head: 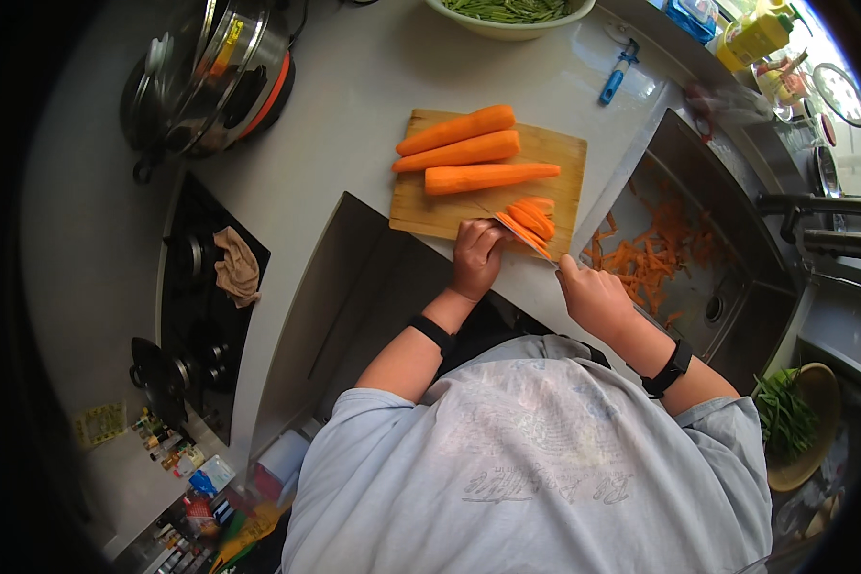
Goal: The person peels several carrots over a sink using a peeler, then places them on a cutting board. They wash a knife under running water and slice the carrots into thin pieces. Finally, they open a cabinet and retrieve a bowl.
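My right hand is closed around the handle of a kitchen knife, whose thin blade runs slantwise over the near right part of a wooden cutting board. Cut carrot slices lie in an overlapping pile against the blade. With curled fingers, my left hand holds a carrot piece beside the blade; most of that piece is hidden by the fingers and the knife. Three peeled whole carrots, an upper one, a middle one and a lower one, lie side by side farther back on the board.
Right of the board is a steel sink with orange peelings and a faucet. A blue-handled peeler and a bowl of cut greens lie behind. Left are a steel pot and a black cooktop with a cloth.
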The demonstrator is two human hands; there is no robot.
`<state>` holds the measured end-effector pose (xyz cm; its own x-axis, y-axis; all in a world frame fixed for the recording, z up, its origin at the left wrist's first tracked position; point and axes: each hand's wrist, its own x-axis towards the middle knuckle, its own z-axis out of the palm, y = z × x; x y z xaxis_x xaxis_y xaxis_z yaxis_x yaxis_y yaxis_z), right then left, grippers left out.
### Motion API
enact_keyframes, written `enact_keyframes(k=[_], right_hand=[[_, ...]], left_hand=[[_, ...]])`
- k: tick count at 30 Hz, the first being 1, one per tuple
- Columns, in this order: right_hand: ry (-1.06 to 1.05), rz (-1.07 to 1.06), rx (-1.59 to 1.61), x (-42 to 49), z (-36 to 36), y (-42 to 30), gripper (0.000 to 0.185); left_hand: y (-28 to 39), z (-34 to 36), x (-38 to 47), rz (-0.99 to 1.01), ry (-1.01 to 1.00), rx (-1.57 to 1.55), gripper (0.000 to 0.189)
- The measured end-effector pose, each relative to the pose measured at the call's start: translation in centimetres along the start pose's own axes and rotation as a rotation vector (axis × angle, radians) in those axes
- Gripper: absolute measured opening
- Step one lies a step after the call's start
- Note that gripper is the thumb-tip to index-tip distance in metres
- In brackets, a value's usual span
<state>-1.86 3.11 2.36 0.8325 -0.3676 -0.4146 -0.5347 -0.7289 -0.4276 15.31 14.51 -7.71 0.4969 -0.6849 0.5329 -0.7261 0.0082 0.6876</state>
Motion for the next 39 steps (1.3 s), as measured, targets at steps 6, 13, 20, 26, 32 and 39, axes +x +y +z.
enact_keyframes(k=[6,13,20,26,32,39], right_hand=[[-0.042,0.020,-0.034,0.8,1.0,0.4,0.013],[0.054,-0.013,-0.026,3.2,2.9,1.0,0.011],[0.035,-0.016,0.000,1.0,0.5,0.4,0.011],[0.026,-0.011,-0.025,0.1,-0.1,0.0,0.015],[-0.022,-0.021,-0.062,1.0,0.7,0.9,0.017],[0.021,0.004,-0.058,3.1,2.9,1.0,0.013]], left_hand=[[-0.1,0.1,-0.1,-0.001,0.008,0.008,0.018],[0.0,0.1,-0.3,-0.007,0.023,-0.001,0.021],[0.0,0.3,0.0,-0.012,0.057,-0.024,0.017],[-0.3,0.1,-0.1,0.002,0.034,-0.022,0.016],[-0.5,0.2,-0.3,-0.014,0.028,-0.026,0.019],[-0.4,0.4,-0.5,-0.035,0.041,-0.016,0.022]])
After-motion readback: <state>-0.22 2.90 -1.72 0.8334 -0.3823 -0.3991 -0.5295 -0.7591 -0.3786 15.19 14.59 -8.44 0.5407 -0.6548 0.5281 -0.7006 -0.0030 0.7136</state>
